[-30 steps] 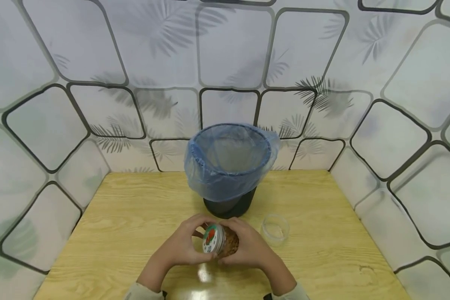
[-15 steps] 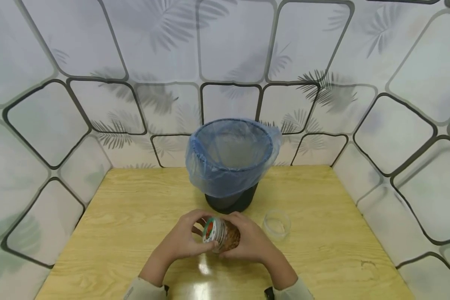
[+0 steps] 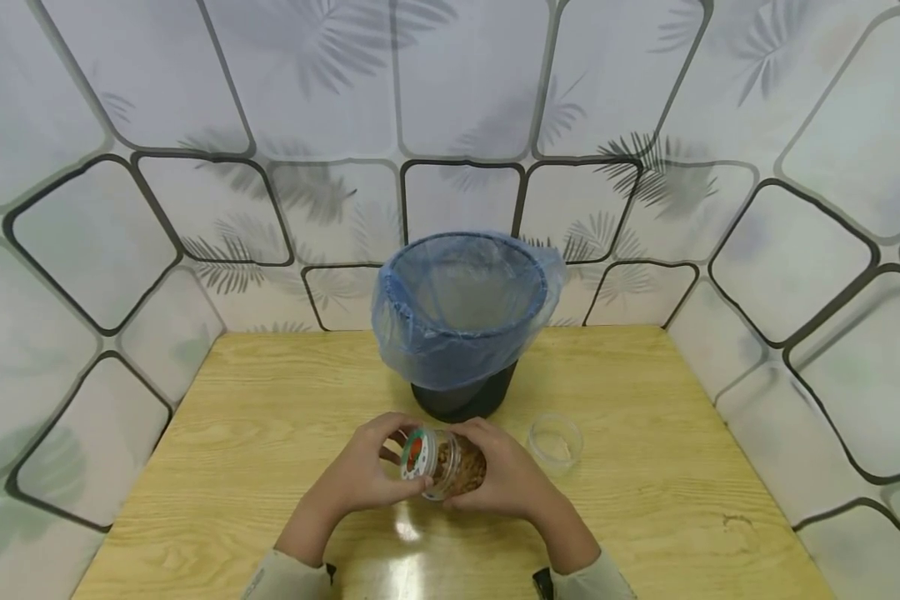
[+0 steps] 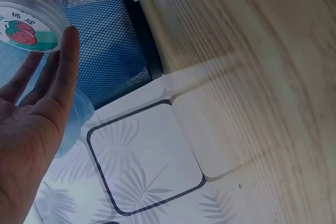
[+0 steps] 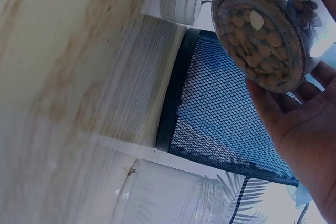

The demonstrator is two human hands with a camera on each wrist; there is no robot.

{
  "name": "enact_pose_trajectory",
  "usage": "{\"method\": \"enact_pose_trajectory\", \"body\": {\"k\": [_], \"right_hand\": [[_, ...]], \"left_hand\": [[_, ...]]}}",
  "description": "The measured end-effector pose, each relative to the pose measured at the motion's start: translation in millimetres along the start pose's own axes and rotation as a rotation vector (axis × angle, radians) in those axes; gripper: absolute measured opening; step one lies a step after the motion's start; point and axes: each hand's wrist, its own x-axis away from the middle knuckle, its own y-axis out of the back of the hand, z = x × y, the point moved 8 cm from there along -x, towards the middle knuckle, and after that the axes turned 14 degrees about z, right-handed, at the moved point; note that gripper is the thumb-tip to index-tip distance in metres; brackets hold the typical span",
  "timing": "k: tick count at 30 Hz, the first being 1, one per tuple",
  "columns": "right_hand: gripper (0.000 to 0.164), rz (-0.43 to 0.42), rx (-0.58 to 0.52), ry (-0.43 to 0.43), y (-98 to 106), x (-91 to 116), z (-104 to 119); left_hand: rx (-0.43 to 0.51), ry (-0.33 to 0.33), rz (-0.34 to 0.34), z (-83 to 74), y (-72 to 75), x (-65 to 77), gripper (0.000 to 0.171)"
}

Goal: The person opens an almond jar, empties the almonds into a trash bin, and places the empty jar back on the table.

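Note:
A clear jar [image 3: 467, 468] of brown nuts, perhaps almonds, is tipped on its side above the table, its base toward the right. Round its body curls my right hand [image 3: 506, 475], with fingers also visible beneath it in the right wrist view. At the left end of the jar is a lid [image 3: 417, 454] with a red fruit picture and a green edge. My left hand [image 3: 363, 471] grips this lid between thumb and fingers. In the left wrist view fingertips touch the lid's rim [image 4: 47, 3]. Whether the lid is loose cannot be told.
Behind the hands stands a dark mesh bin [image 3: 465, 398] lined with a blue plastic bag [image 3: 450, 358]. A clear open container [image 3: 555, 442] stands on the wooden table [image 3: 270, 400] to the right. Patterned wall panels [image 3: 450, 83] enclose the back and sides.
The jar has turned, so its side shows more and the lid's face less. Both hands keep their hold. The head view has tilted slightly down.

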Motion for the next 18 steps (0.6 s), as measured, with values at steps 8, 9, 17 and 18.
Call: {"method": "enact_pose_trajectory", "body": {"k": [8,9,17,18], "right_hand": [[0.091,-0.008,0.006,-0.006,0.6,1.1,-2.6],[0.091,-0.006,0.002,-0.008,0.4,1.3,-2.9],[0.092,-0.009,-0.022,-0.010,2.5,3.0,-4.1],[0.092,-0.010,-0.026,-0.009,2.8,3.2,-4.5]], "left_hand": [[0.007,0.028,-0.004,2.3,3.2,3.1,0.063],[0.003,0.032,-0.004,3.2,3.3,3.7,0.064],[-0.028,0.052,-0.014,10.2,6.5,7.1,0.066],[-0.035,0.055,-0.014,10.8,6.8,7.4,0.066]]}}
